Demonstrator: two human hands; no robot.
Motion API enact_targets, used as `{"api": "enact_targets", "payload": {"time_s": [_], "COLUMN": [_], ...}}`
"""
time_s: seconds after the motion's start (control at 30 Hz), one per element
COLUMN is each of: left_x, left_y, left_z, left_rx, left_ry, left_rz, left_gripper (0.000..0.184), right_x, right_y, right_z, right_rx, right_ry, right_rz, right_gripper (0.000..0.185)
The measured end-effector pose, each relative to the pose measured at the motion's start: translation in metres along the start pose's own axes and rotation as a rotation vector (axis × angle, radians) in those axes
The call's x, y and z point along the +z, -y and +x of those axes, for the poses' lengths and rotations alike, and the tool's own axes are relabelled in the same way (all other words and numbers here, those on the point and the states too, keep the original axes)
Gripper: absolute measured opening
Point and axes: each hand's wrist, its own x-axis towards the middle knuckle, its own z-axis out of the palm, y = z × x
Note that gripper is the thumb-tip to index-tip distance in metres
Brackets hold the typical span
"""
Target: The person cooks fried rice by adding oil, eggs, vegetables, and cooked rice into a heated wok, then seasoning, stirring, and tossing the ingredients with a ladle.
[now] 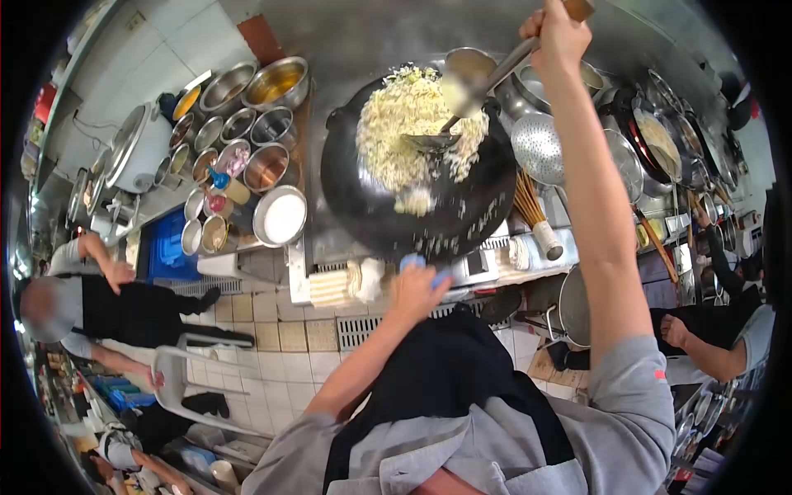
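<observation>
Head camera: the right hand (561, 41) is gripping a ladle (513, 64) amid rice (388, 111) in a wok (355, 206), the left hand (411, 293) a blue cloth (441, 277).

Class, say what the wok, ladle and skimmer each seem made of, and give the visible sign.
Wok: probably iron or steel, dark and slick, with glossy highlights on its bare wall. Ladle: likely metal, by its grey, dull shine; the handle's brown end may be wood, though no grain shows. Skimmer: apparently stainless steel, a bright silvery sheet pierced with neat holes.
</observation>
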Motion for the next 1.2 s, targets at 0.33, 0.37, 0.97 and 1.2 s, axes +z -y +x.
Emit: {"api": "enact_targets", "payload": {"time_s": [0.33, 0.37, 0.97, 1.2], "left_x": [0.003, 0.004, 0.022, 0.025], "left_y": [0.057, 0.059, 0.062, 0.062], "left_z": [0.099, 0.103, 0.112, 0.108], "left_rx": [-0.074, -0.086, -0.060, -0.057], "left_ry": [-0.071, -0.050, -0.028, -0.030], "left_rz": [0.003, -0.010, -0.095, -0.067], "left_gripper": [0.039, 0.040, 0.040, 0.039], "right_x": [-0.002, -0.021, -0.021, -0.045], "right_y": [0.113, 0.098, -0.061, -0.097], "right_z": [-0.047, -0.058, -0.068, -0.136], "right_rx": [-0.070, -0.051, 0.028, -0.020], "right_ry": [0.564, 0.617, 0.281, 0.201], "right_rz": [0.300, 0.297, 0.122, 0.169], "right_gripper": [0.027, 0.025, 0.035, 0.033]}}
